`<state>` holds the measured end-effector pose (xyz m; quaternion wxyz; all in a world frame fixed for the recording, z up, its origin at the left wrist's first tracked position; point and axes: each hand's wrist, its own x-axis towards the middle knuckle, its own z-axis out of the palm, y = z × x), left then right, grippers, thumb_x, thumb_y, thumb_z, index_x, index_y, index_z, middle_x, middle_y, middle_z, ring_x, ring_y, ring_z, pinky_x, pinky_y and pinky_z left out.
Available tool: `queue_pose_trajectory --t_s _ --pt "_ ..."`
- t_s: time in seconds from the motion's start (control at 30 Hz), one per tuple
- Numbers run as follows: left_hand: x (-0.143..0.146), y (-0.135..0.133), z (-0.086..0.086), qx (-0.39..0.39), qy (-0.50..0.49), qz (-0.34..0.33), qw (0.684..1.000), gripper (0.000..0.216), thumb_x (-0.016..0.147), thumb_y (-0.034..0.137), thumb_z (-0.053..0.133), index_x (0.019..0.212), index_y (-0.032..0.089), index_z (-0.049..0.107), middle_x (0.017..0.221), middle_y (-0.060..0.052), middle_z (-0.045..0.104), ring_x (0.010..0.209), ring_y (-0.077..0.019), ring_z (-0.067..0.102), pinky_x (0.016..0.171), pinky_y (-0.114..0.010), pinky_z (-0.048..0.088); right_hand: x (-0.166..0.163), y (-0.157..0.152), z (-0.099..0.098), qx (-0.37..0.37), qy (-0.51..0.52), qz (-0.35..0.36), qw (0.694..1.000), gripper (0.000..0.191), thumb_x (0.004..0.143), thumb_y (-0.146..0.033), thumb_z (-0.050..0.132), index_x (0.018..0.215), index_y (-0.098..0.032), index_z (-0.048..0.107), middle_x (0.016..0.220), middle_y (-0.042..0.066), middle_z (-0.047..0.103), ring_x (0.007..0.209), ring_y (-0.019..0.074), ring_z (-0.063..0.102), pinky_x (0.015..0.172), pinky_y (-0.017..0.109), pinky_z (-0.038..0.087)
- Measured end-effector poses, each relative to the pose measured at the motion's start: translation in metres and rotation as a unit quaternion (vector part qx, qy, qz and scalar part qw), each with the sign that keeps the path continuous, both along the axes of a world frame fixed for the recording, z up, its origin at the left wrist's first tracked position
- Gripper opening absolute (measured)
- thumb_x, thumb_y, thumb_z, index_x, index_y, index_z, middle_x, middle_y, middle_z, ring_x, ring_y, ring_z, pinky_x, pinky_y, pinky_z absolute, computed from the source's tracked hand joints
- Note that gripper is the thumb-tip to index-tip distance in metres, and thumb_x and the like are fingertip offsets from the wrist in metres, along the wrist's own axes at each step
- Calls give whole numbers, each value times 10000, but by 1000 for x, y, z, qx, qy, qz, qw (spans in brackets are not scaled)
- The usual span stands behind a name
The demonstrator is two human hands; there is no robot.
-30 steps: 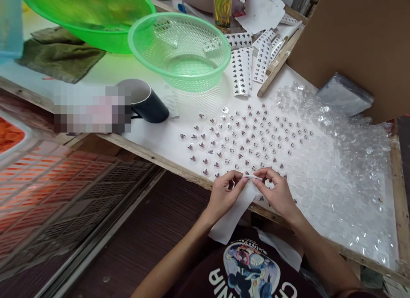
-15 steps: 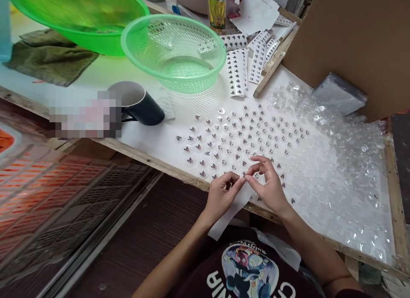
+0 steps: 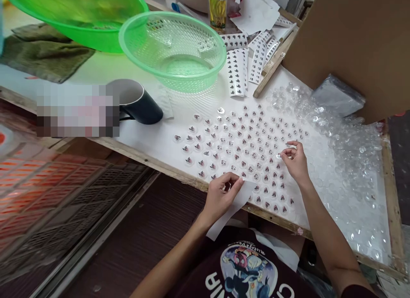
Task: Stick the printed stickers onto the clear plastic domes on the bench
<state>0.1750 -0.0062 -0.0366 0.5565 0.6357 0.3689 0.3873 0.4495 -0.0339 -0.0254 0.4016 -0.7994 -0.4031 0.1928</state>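
Note:
My left hand [image 3: 224,194] is closed on a white strip of sticker paper [image 3: 231,211], pinching its upper end at the table's front edge while the strip hangs toward my lap. Over the rows of clear round discs, my right hand [image 3: 294,161] holds a tiny sticker between thumb and forefinger, its other fingers raised. The sticker is mostly hidden by the fingertips, close to a disc. Many flat discs bear small dark printed pictures [image 3: 237,157]. Plain clear discs [image 3: 323,191] lie to the right of that hand.
Loose clear discs are heaped [image 3: 349,137] at the right, by a plastic-wrapped packet [image 3: 338,95] and a cardboard sheet [image 3: 349,41]. Printed sticker sheets [image 3: 236,71] lie behind. Leftward stand a green basket [image 3: 173,82], a dark mug [image 3: 145,105] and a cloth [image 3: 54,56].
My right hand has left the strip at my left hand and moved right and farther over the discs, with the sticker in its pinch. The left hand still holds the strip.

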Motion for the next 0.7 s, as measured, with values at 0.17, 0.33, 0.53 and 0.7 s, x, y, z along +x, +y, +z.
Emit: queue_pose_trajectory --t_s 0.17,0.33,0.53,0.7 --pt "-1 0 -1 -2 9 -1 1000 226 908 285 626 713 173 612 636 17 589 562 -104 467 552 -222 372 -5 5 -11 -33 -70 32 996 365 778 -279 575 1128 -233 484 788 2 652 753 206 632 790 359 471" --pt "-2 -1 -2 1 19 3 1000 239 910 291 626 703 173 604 628 21 577 553 -100 450 545 -222 359 -14 8 -15 -87 -212 55 972 419 819 -195 467 1238 -211 466 858 30 632 795 218 617 887 427 412" --pt "-1 0 -1 2 10 1 1000 226 906 285 627 710 174 608 626 21 578 552 -102 458 541 -221 364 -4 -6 0 -83 -289 -9 954 385 856 -317 537 1229 -224 558 1166 126 607 980 264 600 946 480 357" --pt "0 0 -2 7 13 1 1000 233 906 283 628 701 174 602 620 22 568 547 -101 445 537 -224 358 17 -29 5 -51 -141 -45 988 294 836 -488 560 888 -216 658 945 70 669 769 194 573 861 409 439"
